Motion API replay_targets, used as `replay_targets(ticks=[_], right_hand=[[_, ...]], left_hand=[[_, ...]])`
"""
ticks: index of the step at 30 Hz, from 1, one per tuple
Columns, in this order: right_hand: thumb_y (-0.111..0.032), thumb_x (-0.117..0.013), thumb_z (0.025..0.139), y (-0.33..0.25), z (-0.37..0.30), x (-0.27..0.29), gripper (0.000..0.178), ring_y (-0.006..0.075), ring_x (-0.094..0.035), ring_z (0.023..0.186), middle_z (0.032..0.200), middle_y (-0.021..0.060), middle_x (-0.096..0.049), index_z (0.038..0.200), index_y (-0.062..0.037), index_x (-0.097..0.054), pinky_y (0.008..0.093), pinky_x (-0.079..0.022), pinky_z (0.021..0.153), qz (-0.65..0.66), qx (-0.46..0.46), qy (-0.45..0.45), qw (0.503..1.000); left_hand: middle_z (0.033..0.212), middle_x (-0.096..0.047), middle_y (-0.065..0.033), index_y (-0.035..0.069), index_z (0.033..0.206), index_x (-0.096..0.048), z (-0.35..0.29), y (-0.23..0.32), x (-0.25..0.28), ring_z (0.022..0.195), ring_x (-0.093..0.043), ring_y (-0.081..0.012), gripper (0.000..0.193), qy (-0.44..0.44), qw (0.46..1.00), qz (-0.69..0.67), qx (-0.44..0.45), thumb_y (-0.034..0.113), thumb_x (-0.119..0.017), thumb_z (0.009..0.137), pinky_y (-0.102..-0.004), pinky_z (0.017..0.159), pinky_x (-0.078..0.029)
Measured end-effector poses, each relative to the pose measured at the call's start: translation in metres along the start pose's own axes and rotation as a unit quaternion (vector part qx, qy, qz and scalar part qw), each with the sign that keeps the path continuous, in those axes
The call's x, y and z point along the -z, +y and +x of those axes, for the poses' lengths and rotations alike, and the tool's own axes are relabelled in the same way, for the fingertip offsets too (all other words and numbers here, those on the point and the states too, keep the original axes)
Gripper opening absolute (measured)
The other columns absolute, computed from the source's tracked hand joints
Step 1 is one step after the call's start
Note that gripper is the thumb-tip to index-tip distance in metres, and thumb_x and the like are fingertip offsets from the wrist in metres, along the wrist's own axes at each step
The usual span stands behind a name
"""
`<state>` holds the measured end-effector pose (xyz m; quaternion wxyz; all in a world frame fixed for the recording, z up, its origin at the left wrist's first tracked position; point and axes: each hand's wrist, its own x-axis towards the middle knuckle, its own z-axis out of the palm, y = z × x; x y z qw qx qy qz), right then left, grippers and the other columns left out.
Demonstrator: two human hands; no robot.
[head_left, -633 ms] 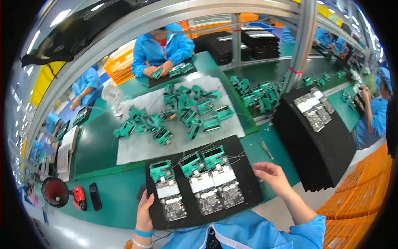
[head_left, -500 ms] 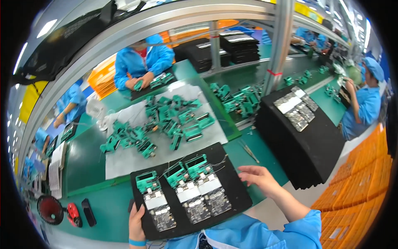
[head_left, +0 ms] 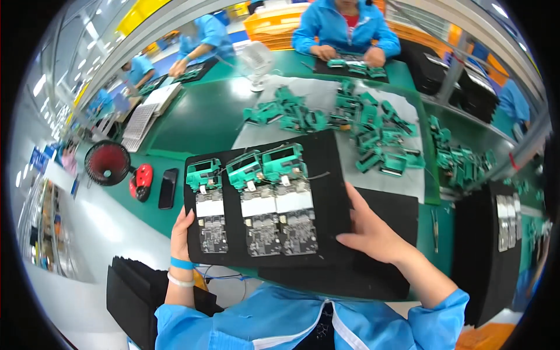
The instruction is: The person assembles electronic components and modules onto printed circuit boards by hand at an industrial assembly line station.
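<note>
Between my two hands is a black foam board (head_left: 329,192), slightly tilted above the bench. Three circuit boards (head_left: 297,233) with white patches lie on it, one apart at the left and two side by side. A green plastic frame (head_left: 283,160) sits at the far end of each, joined by thin wires. My left hand (head_left: 182,233) grips the board's left edge, thumb on top. At the right edge, my right hand (head_left: 376,230) clasps it with the thumb over the top; its other fingers are partly hidden. Beneath lies another black board (head_left: 391,216) on the green bench.
Many green frames (head_left: 373,131) are heaped on a white sheet beyond. A phone (head_left: 168,188), a red-and-black object (head_left: 140,182) and a dark round fan (head_left: 107,163) stand left. Tweezers (head_left: 435,230) and stacked black boards (head_left: 484,251) are right. A co-worker (head_left: 347,29) sits opposite.
My right hand, apart from the board before, now holds its right edge. The loaded board is raised, and another black board shows beneath it. My view has swung to the left.
</note>
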<state>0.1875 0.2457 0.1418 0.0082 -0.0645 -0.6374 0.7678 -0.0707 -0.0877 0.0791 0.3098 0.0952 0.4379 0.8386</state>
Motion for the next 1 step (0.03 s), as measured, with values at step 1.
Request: replay_targets(ticks=[1], right_hand=[[0.011, -0.054, 0.088, 0.0097, 0.0087, 0.0085, 0.097, 0.0202, -0.048, 0.129, 0.146, 0.0149, -0.042, 0.158, -0.0146, 0.007, 0.0355, -0.042, 0.106, -0.004, -0.003, -0.022, 1.0]], left_hand=[[0.139, -0.054, -0.0145, 0.005, 0.148, -0.036, -0.0085, -0.0094, 0.0134, 0.122, -0.059, -0.031, 0.051, -0.006, 1.0, -0.009, -0.004, 0.01, -0.051, 0.1, -0.0459, 0.1, -0.051]])
